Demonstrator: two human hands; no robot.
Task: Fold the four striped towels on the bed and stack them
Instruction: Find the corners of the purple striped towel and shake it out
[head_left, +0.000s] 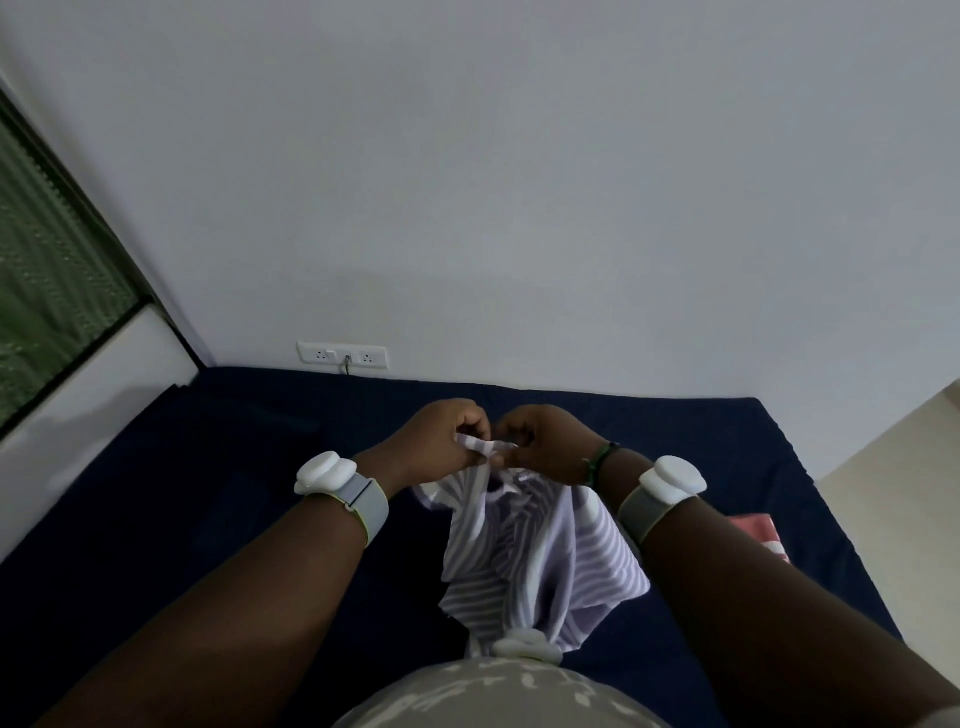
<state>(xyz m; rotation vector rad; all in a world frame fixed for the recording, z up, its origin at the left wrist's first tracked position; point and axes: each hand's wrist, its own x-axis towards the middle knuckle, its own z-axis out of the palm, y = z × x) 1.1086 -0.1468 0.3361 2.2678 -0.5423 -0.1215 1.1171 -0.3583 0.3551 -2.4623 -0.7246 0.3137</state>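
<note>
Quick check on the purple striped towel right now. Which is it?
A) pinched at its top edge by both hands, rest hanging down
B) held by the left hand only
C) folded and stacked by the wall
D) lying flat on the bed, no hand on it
A: the left hand and right hand both pinch the top edge of the purple striped towel, which hangs bunched above the bed.

Dim, flat indoor light through a wide-angle lens

The room was underlit, with a grey cast on the wall (519, 182); the dark blue bed (208, 467) lost nearly all detail. A green-tinted window (47, 291) at the left gave weak light. Shadows were soft. Straight lines bowed toward the edges, and the near forearms looked soft.
</note>
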